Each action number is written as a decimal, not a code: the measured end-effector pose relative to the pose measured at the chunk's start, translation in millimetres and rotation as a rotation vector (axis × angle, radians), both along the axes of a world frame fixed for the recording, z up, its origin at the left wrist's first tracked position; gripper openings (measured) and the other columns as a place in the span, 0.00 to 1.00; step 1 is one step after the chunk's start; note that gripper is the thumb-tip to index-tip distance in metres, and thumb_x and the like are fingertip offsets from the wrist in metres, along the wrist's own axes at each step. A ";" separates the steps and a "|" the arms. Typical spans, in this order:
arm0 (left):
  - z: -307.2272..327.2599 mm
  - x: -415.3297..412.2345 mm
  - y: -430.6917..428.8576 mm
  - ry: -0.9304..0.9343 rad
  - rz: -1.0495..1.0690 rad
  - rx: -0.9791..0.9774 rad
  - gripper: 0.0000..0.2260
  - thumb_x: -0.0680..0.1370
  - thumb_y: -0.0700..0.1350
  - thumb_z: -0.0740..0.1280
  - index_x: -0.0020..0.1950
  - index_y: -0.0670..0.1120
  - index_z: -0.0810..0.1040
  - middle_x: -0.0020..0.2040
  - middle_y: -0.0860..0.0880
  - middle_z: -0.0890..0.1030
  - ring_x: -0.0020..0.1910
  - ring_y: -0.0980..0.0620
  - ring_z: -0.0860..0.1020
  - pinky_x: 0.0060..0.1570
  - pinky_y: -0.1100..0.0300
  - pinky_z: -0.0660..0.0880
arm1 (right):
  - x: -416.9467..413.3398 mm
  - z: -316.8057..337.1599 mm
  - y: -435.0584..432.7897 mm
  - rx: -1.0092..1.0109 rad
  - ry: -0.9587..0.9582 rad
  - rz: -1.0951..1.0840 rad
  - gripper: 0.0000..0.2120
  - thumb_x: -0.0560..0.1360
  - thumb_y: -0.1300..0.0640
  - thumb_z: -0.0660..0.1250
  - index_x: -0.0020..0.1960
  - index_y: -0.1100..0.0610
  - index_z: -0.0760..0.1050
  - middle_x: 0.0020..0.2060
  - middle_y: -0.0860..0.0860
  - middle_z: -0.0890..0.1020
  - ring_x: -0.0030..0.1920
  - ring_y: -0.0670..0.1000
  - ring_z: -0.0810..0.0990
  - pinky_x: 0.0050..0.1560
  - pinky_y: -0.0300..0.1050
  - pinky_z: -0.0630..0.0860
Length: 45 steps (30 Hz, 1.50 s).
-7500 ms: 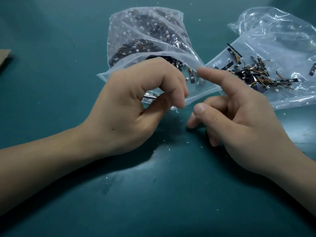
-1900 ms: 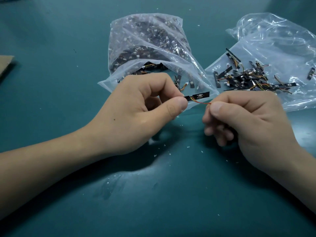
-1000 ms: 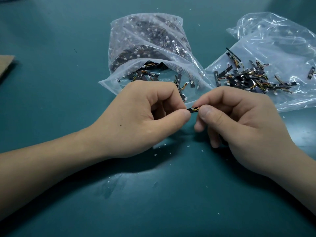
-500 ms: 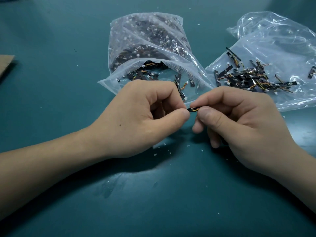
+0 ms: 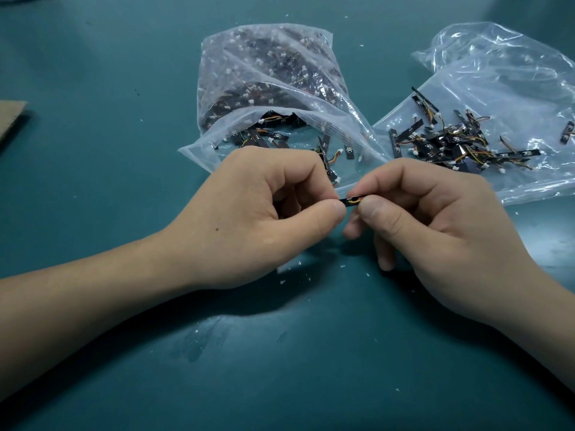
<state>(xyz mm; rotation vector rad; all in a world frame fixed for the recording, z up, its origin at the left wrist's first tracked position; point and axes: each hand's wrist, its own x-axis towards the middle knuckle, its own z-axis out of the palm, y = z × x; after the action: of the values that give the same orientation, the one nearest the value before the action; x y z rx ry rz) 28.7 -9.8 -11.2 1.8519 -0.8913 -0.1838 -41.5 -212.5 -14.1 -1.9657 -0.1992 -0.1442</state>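
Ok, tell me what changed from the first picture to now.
The left hand pinches a small black strip, drawn from the fuller bag; the right hand, empty before, closed in and pinches its other end, orange wire folded alongside. That bag and the flatter bag stayed put.

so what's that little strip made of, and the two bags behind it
The strip looks like matt black circuit board, with thin orange and yellow wires on it. The fuller bag and the flatter bag look like thin clear plastic film: glossy, creased, contents showing through.

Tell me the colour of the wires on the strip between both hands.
Orange and yellow wires on a black strip, head view.
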 end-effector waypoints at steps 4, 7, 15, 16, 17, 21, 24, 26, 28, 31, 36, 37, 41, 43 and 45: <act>-0.1 -0.3 -0.2 -0.016 0.005 0.010 0.07 0.76 0.42 0.72 0.39 0.46 0.79 0.28 0.57 0.74 0.25 0.60 0.69 0.29 0.70 0.65 | -0.6 -0.3 0.2 -0.031 -0.013 0.000 0.05 0.80 0.56 0.66 0.50 0.48 0.79 0.38 0.46 0.87 0.25 0.48 0.78 0.30 0.38 0.75; 0.1 -0.5 -0.1 -0.021 0.010 0.009 0.07 0.76 0.42 0.72 0.39 0.47 0.79 0.28 0.58 0.74 0.26 0.60 0.69 0.29 0.71 0.65 | -0.8 -0.1 -0.2 -0.018 -0.012 -0.006 0.05 0.80 0.56 0.66 0.50 0.48 0.79 0.38 0.47 0.87 0.25 0.48 0.78 0.30 0.38 0.76; 1.3 -1.4 0.3 -0.025 -0.003 0.012 0.06 0.76 0.42 0.72 0.39 0.46 0.80 0.29 0.55 0.76 0.26 0.60 0.70 0.30 0.69 0.66 | -1.1 1.0 -0.7 -0.037 -0.010 0.021 0.04 0.80 0.57 0.66 0.50 0.49 0.79 0.38 0.47 0.87 0.26 0.48 0.79 0.30 0.37 0.75; 1.6 -1.8 0.5 -0.028 -0.006 0.012 0.06 0.76 0.42 0.72 0.39 0.46 0.79 0.29 0.55 0.76 0.26 0.60 0.70 0.29 0.69 0.66 | -1.3 1.2 -0.5 -0.036 -0.007 0.030 0.04 0.80 0.57 0.66 0.50 0.49 0.79 0.38 0.47 0.87 0.26 0.48 0.79 0.30 0.37 0.75; 1.7 -2.0 0.4 -0.032 -0.006 0.010 0.06 0.76 0.42 0.72 0.39 0.46 0.79 0.29 0.55 0.76 0.26 0.60 0.69 0.29 0.68 0.66 | -1.4 1.4 -0.4 -0.025 -0.006 0.034 0.04 0.80 0.57 0.66 0.50 0.49 0.79 0.39 0.47 0.87 0.26 0.47 0.79 0.30 0.37 0.75; 1.3 -2.2 0.6 -0.041 0.013 -0.009 0.07 0.76 0.40 0.71 0.38 0.45 0.78 0.29 0.54 0.75 0.27 0.59 0.69 0.29 0.68 0.66 | -1.4 1.0 -0.1 -0.032 -0.020 0.031 0.04 0.80 0.58 0.66 0.51 0.50 0.79 0.39 0.47 0.87 0.26 0.48 0.78 0.30 0.36 0.75; 0.9 -3.0 0.1 -0.070 0.026 0.001 0.07 0.76 0.40 0.70 0.38 0.46 0.78 0.29 0.52 0.75 0.27 0.58 0.70 0.29 0.66 0.66 | -1.9 0.6 0.2 -0.031 -0.021 0.034 0.04 0.80 0.58 0.67 0.51 0.49 0.79 0.39 0.47 0.87 0.26 0.47 0.79 0.30 0.36 0.75; 0.6 -2.2 -0.1 -0.089 0.040 0.004 0.07 0.76 0.40 0.70 0.38 0.45 0.77 0.29 0.50 0.76 0.27 0.54 0.71 0.29 0.62 0.67 | -2.2 0.3 0.8 -0.006 -0.010 0.024 0.04 0.80 0.56 0.67 0.51 0.48 0.79 0.39 0.47 0.87 0.27 0.46 0.79 0.30 0.36 0.75; 0.6 -1.0 0.0 -0.093 0.048 0.001 0.07 0.77 0.40 0.70 0.39 0.45 0.77 0.30 0.49 0.75 0.28 0.51 0.71 0.29 0.61 0.67 | -1.4 0.3 0.9 0.001 -0.002 0.013 0.01 0.80 0.53 0.69 0.49 0.47 0.79 0.39 0.48 0.87 0.27 0.46 0.79 0.30 0.36 0.76; 0.8 -0.8 0.3 -0.069 0.029 0.011 0.07 0.77 0.41 0.70 0.39 0.46 0.77 0.30 0.50 0.75 0.27 0.57 0.70 0.30 0.66 0.66 | -0.5 0.8 0.6 -0.036 -0.010 0.009 0.04 0.78 0.47 0.66 0.48 0.46 0.78 0.39 0.47 0.87 0.26 0.48 0.79 0.30 0.38 0.76; 0.3 -1.2 0.4 -0.069 0.030 0.009 0.07 0.77 0.41 0.70 0.39 0.46 0.77 0.30 0.51 0.76 0.27 0.57 0.70 0.30 0.67 0.67 | -1.5 0.9 0.5 -0.031 -0.019 0.008 0.02 0.79 0.50 0.68 0.48 0.47 0.78 0.40 0.47 0.87 0.26 0.48 0.79 0.30 0.39 0.76; 0.5 -1.3 0.3 -0.076 0.033 0.013 0.07 0.77 0.41 0.70 0.39 0.46 0.77 0.30 0.51 0.76 0.27 0.57 0.70 0.30 0.67 0.67 | -1.6 0.8 0.2 -0.035 -0.024 0.002 0.02 0.79 0.52 0.68 0.47 0.47 0.78 0.39 0.47 0.87 0.26 0.48 0.79 0.30 0.39 0.76; 1.5 -1.9 0.3 -0.134 0.032 0.035 0.07 0.77 0.41 0.70 0.39 0.46 0.77 0.29 0.51 0.75 0.27 0.55 0.71 0.30 0.66 0.67 | -2.3 1.7 0.9 -0.050 -0.027 -0.007 0.03 0.79 0.56 0.68 0.46 0.50 0.78 0.38 0.47 0.87 0.26 0.49 0.79 0.30 0.40 0.76; 1.8 -1.9 0.9 -0.140 0.020 0.040 0.07 0.77 0.40 0.70 0.39 0.45 0.77 0.29 0.51 0.75 0.27 0.55 0.70 0.30 0.66 0.67 | -2.9 1.6 1.5 -0.076 -0.032 -0.011 0.04 0.79 0.55 0.69 0.45 0.51 0.78 0.38 0.47 0.87 0.27 0.50 0.79 0.30 0.41 0.76; 2.2 -2.2 1.9 -0.135 0.001 0.031 0.07 0.77 0.40 0.70 0.39 0.45 0.77 0.29 0.51 0.75 0.27 0.55 0.71 0.30 0.66 0.67 | -3.9 1.7 1.8 -0.085 -0.039 -0.013 0.04 0.78 0.54 0.68 0.44 0.51 0.78 0.37 0.47 0.86 0.27 0.50 0.80 0.30 0.44 0.77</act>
<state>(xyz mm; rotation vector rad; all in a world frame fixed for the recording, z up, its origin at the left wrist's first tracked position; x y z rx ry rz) 26.5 -7.9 -9.1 1.9116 -0.9846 -0.0730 -45.4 -210.8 -12.4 -2.0498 -0.2208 -0.1852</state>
